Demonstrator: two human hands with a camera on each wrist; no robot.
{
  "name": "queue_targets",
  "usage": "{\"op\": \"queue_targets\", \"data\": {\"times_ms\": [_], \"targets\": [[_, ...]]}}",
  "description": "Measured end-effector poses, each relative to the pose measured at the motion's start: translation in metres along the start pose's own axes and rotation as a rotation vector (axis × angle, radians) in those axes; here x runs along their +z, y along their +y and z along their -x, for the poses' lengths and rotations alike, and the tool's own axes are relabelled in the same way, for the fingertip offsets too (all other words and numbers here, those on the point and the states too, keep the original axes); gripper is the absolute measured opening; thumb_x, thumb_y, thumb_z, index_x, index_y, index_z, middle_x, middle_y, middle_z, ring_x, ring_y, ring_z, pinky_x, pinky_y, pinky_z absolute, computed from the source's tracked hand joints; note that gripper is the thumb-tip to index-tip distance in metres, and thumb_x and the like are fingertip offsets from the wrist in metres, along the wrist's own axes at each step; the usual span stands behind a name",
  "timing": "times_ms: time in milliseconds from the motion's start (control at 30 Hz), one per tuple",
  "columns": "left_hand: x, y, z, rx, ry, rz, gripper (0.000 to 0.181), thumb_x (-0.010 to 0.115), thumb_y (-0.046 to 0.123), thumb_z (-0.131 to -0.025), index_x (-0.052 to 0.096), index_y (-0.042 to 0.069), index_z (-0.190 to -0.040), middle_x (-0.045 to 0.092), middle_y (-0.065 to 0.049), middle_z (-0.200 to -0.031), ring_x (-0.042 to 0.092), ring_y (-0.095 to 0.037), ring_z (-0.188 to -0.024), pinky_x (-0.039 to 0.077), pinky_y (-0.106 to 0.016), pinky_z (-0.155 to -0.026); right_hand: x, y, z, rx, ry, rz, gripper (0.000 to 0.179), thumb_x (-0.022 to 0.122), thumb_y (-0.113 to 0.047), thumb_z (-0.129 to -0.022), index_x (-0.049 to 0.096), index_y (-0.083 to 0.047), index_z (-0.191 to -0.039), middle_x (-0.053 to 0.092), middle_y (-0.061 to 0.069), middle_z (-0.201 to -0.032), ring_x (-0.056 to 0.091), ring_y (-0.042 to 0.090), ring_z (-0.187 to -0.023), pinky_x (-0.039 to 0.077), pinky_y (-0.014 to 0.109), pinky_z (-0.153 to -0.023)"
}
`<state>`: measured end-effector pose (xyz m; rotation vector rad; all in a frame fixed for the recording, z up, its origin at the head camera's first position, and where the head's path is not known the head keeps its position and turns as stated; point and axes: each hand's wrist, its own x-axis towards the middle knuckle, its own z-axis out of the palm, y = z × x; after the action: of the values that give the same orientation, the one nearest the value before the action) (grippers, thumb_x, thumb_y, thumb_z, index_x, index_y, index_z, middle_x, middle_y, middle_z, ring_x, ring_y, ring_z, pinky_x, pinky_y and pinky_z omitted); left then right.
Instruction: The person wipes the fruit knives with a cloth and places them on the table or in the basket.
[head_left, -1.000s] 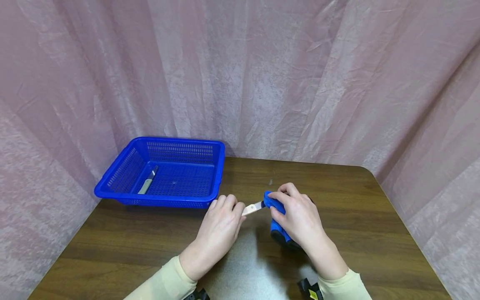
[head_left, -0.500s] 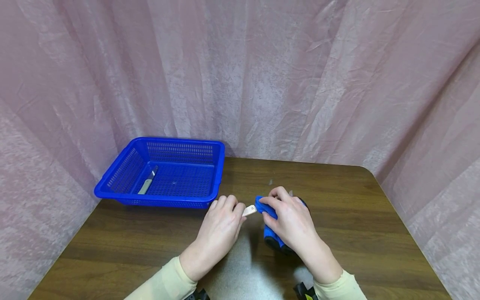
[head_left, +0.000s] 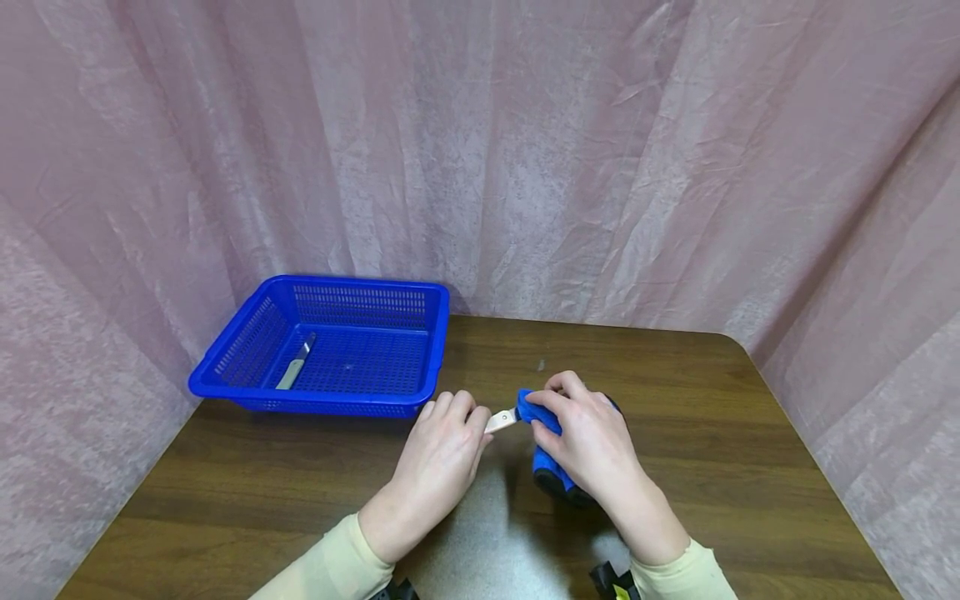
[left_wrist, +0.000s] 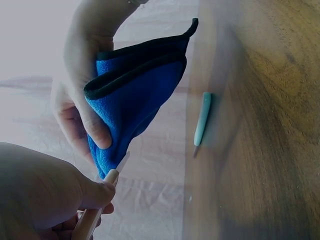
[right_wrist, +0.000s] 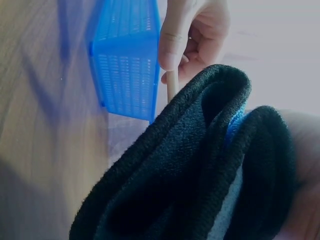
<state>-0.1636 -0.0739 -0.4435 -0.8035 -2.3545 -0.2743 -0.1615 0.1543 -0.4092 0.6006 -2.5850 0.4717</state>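
My left hand (head_left: 442, 458) grips a knife by its pale handle (head_left: 500, 419), pointing it right, above the table. A folded blue cloth (left_wrist: 140, 100) with black edging is pinched round the blade by my right hand (head_left: 592, 433). Most of the blade is hidden in the cloth; a short bit of the blade (left_wrist: 123, 161) shows beside it in the left wrist view. The loose folds of the cloth (right_wrist: 165, 150) hang below my right hand and fill much of the right wrist view.
A blue plastic basket (head_left: 442, 350) stands at the back left of the wooden table (head_left: 675, 375), with a pale-handled knife (head_left: 292, 369) inside. In the left wrist view, a slim teal-handled tool (left_wrist: 202, 120) lies on the table beyond the cloth. Pink curtains (head_left: 525, 167) hang behind.
My right hand slid the cloth left along the blade up to the handle, then back right a little. My left hand kept its grip and stayed in place.
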Motion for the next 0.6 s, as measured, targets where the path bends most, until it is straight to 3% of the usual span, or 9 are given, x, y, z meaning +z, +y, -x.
{"op": "queue_targets", "data": {"times_ms": [600], "targets": [[0.000,-0.001,0.001,0.004,0.041,-0.003,0.026,0.091,0.019,-0.090,0.073,0.005,-0.102,0.059,-0.007,-0.093,0.054,-0.029,-0.079,0.043,-0.039,-0.067,-0.005,0.014,-0.002,0.084,-0.013,-0.007,0.032,0.090,-0.017,-0.090,0.085,-0.016,-0.121,0.068,0.007,-0.119,0.070,0.036,-0.090,0.060,0.054,-0.076]]}}
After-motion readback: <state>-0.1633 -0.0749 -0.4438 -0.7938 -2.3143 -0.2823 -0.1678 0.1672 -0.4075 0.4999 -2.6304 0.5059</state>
